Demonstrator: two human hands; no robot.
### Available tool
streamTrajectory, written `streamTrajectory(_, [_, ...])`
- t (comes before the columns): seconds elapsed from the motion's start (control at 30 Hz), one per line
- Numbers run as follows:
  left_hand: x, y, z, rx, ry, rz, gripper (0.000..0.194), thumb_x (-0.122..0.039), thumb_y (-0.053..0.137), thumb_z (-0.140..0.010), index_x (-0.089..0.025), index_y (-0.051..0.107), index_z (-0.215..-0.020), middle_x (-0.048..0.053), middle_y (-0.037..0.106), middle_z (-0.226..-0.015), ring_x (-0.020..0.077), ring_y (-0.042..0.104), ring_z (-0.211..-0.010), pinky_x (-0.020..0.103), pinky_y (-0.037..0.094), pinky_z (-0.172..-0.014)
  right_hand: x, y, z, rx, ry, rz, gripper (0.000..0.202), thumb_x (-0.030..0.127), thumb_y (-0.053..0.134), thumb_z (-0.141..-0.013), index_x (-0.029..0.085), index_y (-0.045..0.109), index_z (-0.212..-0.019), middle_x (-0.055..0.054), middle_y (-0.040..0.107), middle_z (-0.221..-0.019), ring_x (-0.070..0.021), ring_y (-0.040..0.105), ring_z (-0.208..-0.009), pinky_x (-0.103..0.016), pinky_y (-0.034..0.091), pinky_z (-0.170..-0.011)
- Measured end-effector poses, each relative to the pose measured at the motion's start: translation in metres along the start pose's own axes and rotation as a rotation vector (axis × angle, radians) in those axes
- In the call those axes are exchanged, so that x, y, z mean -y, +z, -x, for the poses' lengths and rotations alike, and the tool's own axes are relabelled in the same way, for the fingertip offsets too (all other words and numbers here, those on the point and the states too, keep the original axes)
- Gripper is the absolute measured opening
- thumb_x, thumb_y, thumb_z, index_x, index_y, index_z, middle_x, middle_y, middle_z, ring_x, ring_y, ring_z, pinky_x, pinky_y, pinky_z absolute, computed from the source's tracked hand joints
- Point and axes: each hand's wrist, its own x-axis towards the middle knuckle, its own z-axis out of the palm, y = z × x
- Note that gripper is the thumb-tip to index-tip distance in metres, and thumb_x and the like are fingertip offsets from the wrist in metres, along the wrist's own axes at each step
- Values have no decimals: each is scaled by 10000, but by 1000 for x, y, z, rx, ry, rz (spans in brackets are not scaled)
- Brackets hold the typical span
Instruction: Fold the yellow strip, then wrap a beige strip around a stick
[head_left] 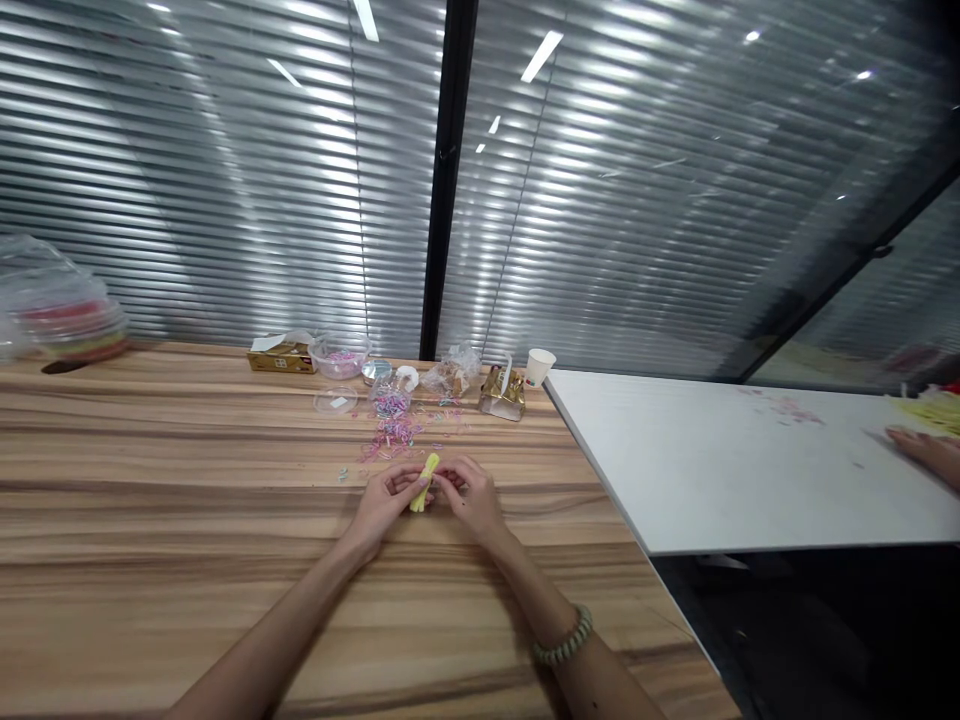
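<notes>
Near the table's (187, 560) far edge I see a bowl (339, 357) of pastel bits, labels unreadable, while my left hand (384, 502) and right hand (470, 495) pinch a yellow strip (424, 484) closer in.
</notes>
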Motion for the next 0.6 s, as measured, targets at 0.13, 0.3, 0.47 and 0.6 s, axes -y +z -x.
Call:
streamTrajectory(0.13, [0, 0, -1, -3, 5, -2, 430, -409, 688, -624, -120, 622, -936, 106, 677, -880, 183, 622, -712, 307, 490, -701, -2, 0, 1, 23, -72, 76, 138, 204, 489, -824, 203, 622, -860, -47, 613, -816, -160, 550, -764, -277, 439, -679])
streamTrajectory(0.3, [-2, 3, 1, -20, 20, -11, 445, -429, 703, -591, -115, 618, -893, 99, 675, -870, 193, 619, -747, 311, 493, -704, -3, 1, 3, 24, -101, 118, 147, 198, 484, -831, 203, 623, -878, -47, 620, -837, -164, 559, -790, -283, 440, -704])
streamTrajectory(0.47, [-3, 2, 1, -5, 15, -9, 395, -397, 709, -596, -122, 608, -861, 77, 671, -834, 178, 614, -714, 302, 490, -684, -3, 0, 3, 9, -104, 134, 145, 197, 482, -835, 202, 619, -882, -49, 619, -850, -161, 563, -803, -279, 445, -707])
streamTrajectory(0.6, [-1, 0, 0, -12, 23, -13, 356, -359, 719, -597, -122, 607, -837, 74, 667, -818, 175, 611, -728, 289, 478, -694, -3, 0, 3, 13, -133, 123, 152, 182, 478, -834, 191, 625, -869, -54, 621, -839, -159, 565, -796, -276, 452, -707])
